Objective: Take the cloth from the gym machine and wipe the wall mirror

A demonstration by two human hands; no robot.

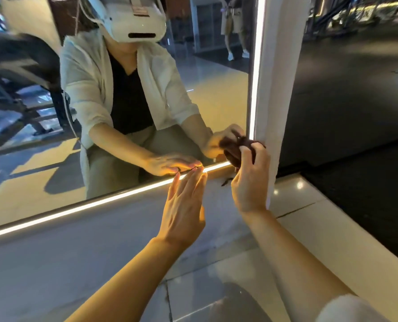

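Observation:
The wall mirror (216, 94) fills the upper left, framed by a lit strip along its bottom and right edges. My right hand (251, 180) grips a bunched dark brown cloth (237, 151) and presses it against the mirror's bottom right corner. My left hand (184, 203) lies flat with straight fingers, its fingertips touching the lit bottom strip of the mirror just left of the cloth. Both hands are reflected in the glass.
A white pillar (277, 89) borders the mirror on the right. Below the mirror runs a pale wall panel (65, 252), then glossy floor tiles (297, 219). Dark flooring (355, 112) spreads to the right. Gym machines (19, 89) and a standing person show as reflections.

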